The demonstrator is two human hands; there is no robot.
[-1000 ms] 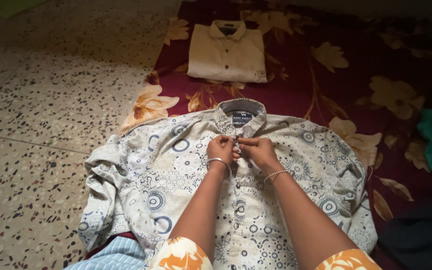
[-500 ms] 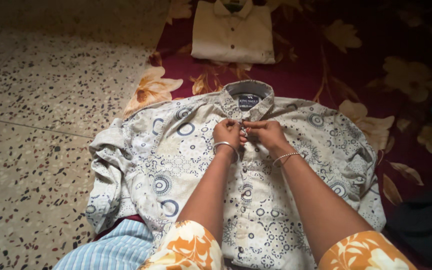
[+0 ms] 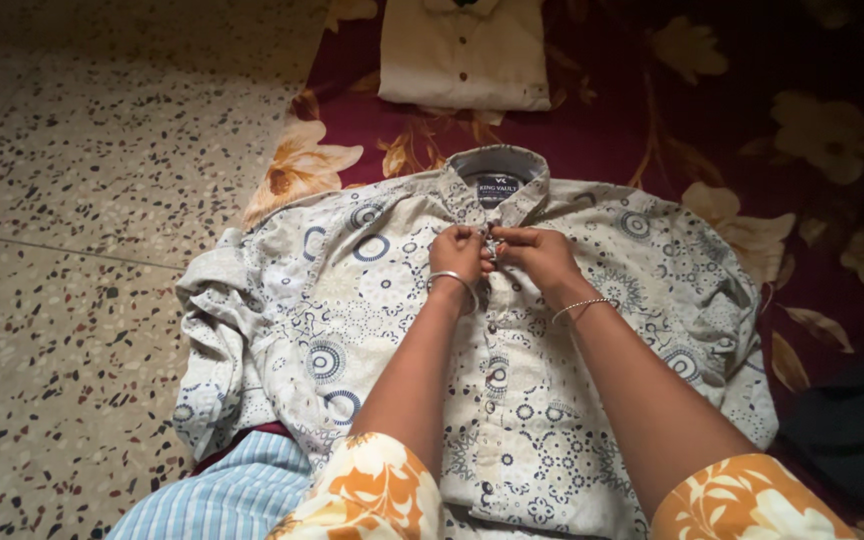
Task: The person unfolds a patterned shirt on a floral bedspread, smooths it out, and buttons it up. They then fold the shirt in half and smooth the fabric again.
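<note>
Fingers of the left hand and right hand are pinching the shirt placket together just below the collar, working a button; the shirt is lying flat beneath both wrists on the blanket, steadying the cloth.

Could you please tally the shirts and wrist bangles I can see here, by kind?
Patterned shirt, spread flat: 1
Folded cream shirt: 1
Bangles, one on the left wrist and one on the right: 2
Total: 4
</note>
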